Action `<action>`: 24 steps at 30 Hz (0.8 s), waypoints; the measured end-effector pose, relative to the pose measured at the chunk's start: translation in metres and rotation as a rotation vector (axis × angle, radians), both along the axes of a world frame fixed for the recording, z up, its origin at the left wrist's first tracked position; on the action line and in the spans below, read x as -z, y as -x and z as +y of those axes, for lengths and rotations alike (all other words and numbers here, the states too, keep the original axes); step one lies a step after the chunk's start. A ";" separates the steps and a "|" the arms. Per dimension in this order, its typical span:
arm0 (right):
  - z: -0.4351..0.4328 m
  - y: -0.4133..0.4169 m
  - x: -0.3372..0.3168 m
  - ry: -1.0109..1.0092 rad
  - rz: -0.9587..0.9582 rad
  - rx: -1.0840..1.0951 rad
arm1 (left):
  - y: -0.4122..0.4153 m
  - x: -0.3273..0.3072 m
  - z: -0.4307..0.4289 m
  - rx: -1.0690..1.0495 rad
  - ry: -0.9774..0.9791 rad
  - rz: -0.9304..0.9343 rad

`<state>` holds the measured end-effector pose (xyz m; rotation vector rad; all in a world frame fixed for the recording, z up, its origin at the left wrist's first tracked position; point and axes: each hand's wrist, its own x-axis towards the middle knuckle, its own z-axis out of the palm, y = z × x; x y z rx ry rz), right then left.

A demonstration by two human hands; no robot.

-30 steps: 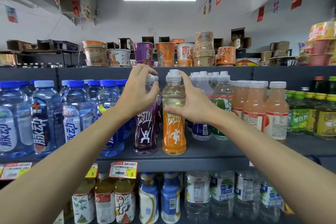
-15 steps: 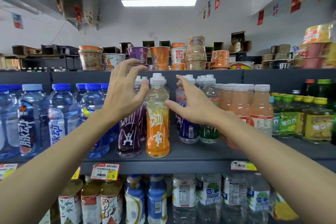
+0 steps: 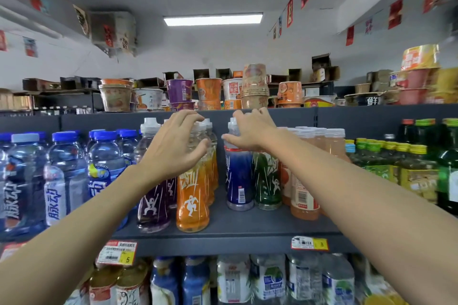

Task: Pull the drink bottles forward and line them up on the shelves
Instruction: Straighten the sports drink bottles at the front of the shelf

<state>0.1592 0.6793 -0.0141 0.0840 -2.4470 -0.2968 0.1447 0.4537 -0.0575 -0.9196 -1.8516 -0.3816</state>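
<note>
Blue-labelled bottle (image 3: pixel 239 181) stood upright, set back from the near edge of the shelf (image 3: pixel 247 226), right of the orange bottle (image 3: pixel 192 203) at the front. Right hand (image 3: pixel 252 131) gripped its neck from above, thumb on the left side; judged pull: straight nearward along the row. Left hand (image 3: pixel 171 153) arched over the orange row's caps; contact could not be determined.

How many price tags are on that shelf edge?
2 for sure: the tag marked 5 left of centre, the tag marked 3 at right. A blur far left may be another; more may be hidden.
</note>
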 end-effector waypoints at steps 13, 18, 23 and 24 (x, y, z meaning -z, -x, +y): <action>0.016 -0.036 -0.014 0.125 -0.049 -0.185 | -0.024 -0.035 0.037 0.057 -0.101 0.144; 0.035 -0.058 -0.009 0.178 -0.018 -0.198 | -0.020 -0.048 0.083 -0.103 0.197 -0.025; 0.042 -0.067 -0.004 0.223 0.001 -0.213 | 0.016 -0.049 0.112 -0.262 0.331 -0.338; 0.042 -0.067 -0.003 0.220 0.000 -0.219 | 0.024 -0.051 0.115 -0.296 0.342 -0.373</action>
